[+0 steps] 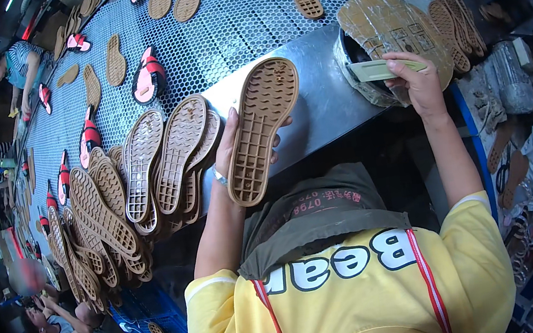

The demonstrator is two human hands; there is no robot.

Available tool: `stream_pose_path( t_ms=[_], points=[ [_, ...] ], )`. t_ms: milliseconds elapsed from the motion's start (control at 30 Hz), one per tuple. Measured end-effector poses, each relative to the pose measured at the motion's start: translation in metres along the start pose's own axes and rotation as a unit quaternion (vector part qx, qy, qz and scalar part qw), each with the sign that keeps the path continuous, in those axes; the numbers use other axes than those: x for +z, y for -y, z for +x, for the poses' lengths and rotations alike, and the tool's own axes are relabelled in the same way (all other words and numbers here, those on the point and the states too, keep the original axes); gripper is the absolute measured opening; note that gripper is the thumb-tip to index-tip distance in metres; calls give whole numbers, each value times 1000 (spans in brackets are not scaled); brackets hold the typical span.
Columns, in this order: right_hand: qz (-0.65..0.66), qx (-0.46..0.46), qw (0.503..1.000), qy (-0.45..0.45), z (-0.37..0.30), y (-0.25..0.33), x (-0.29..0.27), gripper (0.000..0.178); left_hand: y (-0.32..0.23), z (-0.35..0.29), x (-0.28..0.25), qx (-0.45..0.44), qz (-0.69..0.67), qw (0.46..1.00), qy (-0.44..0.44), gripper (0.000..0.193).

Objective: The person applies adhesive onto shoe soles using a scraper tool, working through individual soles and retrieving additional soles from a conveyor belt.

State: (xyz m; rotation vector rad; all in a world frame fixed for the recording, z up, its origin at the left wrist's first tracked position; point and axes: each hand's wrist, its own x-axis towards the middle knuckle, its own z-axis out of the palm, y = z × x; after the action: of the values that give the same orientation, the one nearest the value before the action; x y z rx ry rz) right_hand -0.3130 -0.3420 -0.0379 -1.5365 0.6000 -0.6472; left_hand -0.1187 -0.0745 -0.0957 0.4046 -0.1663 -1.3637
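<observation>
A tan shoe sole (264, 126) stands tilted in my left hand (229, 141), its grooved, gridded face showing. The fingers wrap around its edges and partly disappear behind it. Over at the right, my right hand (417, 82) pinches a flat pale green handle (372, 70). Its other end is at the mouth of a wrapped pot (365, 92), so I cannot make out what it carries. A tan board wrapped in clear film (397, 29) leans over that pot. Stacked soles (179, 151) lie just left of my left hand.
A metal ledge (314, 71) edges a blue mesh conveyor (227, 29) bearing loose soles and red-and-pink sandals (150, 77). More soles (94, 225) pile up at the left, and others (455, 27) stand beyond the pot. Co-workers (24, 67) are at the far left.
</observation>
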Motion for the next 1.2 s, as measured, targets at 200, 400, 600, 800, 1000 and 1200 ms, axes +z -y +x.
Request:
stream_pose_path(
  t_ms=[200, 400, 600, 800, 1000, 1200],
  points=[
    [173, 105, 978, 57, -6, 10, 27, 20, 13, -11, 14, -5, -48, 999, 1, 66],
    [35, -79, 986, 145, -8, 30, 72, 16, 17, -27, 18, -7, -49, 999, -10, 74],
    [-77, -272, 912, 296, -5, 49, 104, 17, 19, -45, 24, -24, -60, 998, -12, 68],
    [-84, -247, 930, 259, 5, 51, 99, 19, 19, -51, 32, -9, -46, 998, -43, 73],
    [-234, -288, 919, 133, -9, 51, 99, 9, 20, -48, 27, 36, -81, 996, 20, 70],
    [-268, -400, 876, 32, -18, 38, 121, 6, 23, -40, 30, 65, -33, 997, -2, 72]
  ],
)
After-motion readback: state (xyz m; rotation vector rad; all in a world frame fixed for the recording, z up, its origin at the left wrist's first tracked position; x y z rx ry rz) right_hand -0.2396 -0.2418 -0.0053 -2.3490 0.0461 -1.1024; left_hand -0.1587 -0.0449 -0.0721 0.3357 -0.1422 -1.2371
